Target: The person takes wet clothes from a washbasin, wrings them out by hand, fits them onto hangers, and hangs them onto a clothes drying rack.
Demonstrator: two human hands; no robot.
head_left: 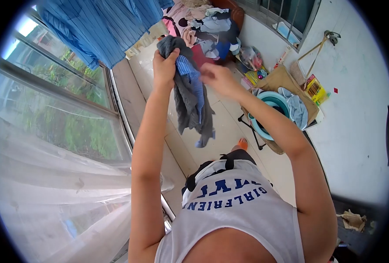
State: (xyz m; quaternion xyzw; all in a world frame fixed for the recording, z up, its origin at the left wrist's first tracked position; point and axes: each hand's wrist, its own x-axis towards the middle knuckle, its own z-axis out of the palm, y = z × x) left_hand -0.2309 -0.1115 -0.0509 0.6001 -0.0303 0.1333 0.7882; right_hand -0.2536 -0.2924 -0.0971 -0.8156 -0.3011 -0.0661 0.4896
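My left hand (164, 69) is closed around the upper end of a bunched dark grey garment (186, 107), its thumb lying over the cloth. Blue-and-white striped cloth (187, 65) shows along the garment's front, and I cannot tell if it is a separate piece. Both hang down loosely above the floor. My right hand (220, 79) is at the right edge of the striped cloth with its fingers curled in. Slight blur hides what its fingertips pinch.
Blue striped clothing (102, 26) hangs at upper left beside the window (72, 109). Piled clothes (212, 24) lie at the back. At right, a teal basin (256, 127) with light blue cloth (294, 107) rests on a folding stool (258, 142). A white curtain (58, 188) hangs lower left.
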